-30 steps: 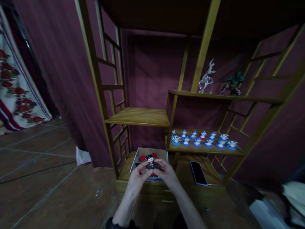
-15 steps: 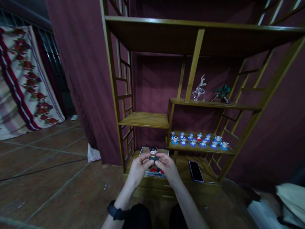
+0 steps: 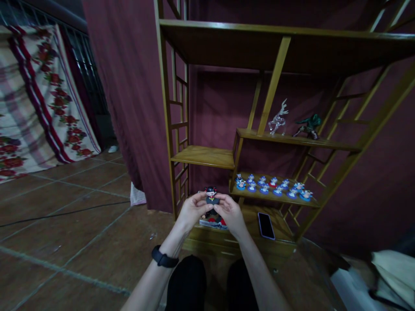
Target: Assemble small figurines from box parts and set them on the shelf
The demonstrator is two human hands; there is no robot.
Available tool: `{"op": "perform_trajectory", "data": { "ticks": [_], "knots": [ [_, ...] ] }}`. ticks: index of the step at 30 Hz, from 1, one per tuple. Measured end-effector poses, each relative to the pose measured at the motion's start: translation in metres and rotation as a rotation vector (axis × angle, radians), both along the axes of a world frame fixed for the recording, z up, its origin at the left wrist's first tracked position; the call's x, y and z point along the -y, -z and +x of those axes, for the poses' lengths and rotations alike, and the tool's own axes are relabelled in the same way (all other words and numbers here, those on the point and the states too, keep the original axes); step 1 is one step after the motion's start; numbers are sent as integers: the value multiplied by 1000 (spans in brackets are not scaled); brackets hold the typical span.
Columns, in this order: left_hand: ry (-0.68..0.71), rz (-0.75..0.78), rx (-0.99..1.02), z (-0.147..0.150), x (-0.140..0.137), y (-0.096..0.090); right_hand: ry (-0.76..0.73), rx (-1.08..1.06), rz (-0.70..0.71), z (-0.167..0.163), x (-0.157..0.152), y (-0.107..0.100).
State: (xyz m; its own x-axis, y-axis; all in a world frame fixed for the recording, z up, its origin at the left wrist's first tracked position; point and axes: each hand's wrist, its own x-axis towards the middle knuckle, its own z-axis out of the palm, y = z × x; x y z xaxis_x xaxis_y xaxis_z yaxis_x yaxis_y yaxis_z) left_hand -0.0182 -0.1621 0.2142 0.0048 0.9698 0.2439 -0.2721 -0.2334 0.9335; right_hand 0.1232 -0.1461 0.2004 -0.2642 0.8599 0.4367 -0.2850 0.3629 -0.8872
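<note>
Between my two hands is a small figurine [image 3: 211, 194] with black hair buns, a pale face, a red collar and a dark base. My left hand [image 3: 193, 211] pinches its left side, thumb in front. From the other side my right hand [image 3: 229, 214] closes on it, the two thumbs nearly meeting at the base. Just behind and below my hands sits an open box [image 3: 212, 223] with red and dark pieces in it, mostly covered by my hands. Its contents are too hidden to name.
A wooden display shelf [image 3: 223, 27] stands ahead. Several small blue-based figurines [image 3: 264, 188] line a lower shelf. Above them are a clear deer figurine [image 3: 277, 122] and a dark green figure [image 3: 310, 126]. A phone [image 3: 266, 226] lies at the lower right. A pale bag [image 3: 394, 268] is at far right.
The view has shifted, so the shelf appears further right and slightly higher. Both hands still hold the figurine, now a little higher in the picture, covering more of the box.
</note>
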Motion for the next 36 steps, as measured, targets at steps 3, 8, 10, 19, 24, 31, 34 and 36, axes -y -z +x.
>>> {"op": "perform_trajectory", "data": {
  "ticks": [3, 8, 10, 19, 24, 31, 34, 36],
  "knots": [
    [-3, -20, -12, -1, 3, -3, 12, -3, -8, 0, 3, -1],
    [-14, -28, -61, -2, 6, -6, 17, -34, -65, -1, 6, 1],
    [-23, -34, -75, -2, 8, -7, 17, -45, -84, -2, 8, 1],
    [-146, 29, -99, 2, 17, -5, 27, -50, -171, -6, 8, 0],
    [-150, 32, -131, 3, 22, -3, 9, -75, -239, -12, 8, 2],
    [-157, -13, -130, 3, 25, -1, 71, -66, -266, -14, 6, 6],
    [-145, -38, -88, 2, 24, 1, 89, -62, -274, -15, 5, 7],
    [-134, -53, -62, 0, 22, 3, 92, -65, -270, -16, 4, 7]
  ]
}}
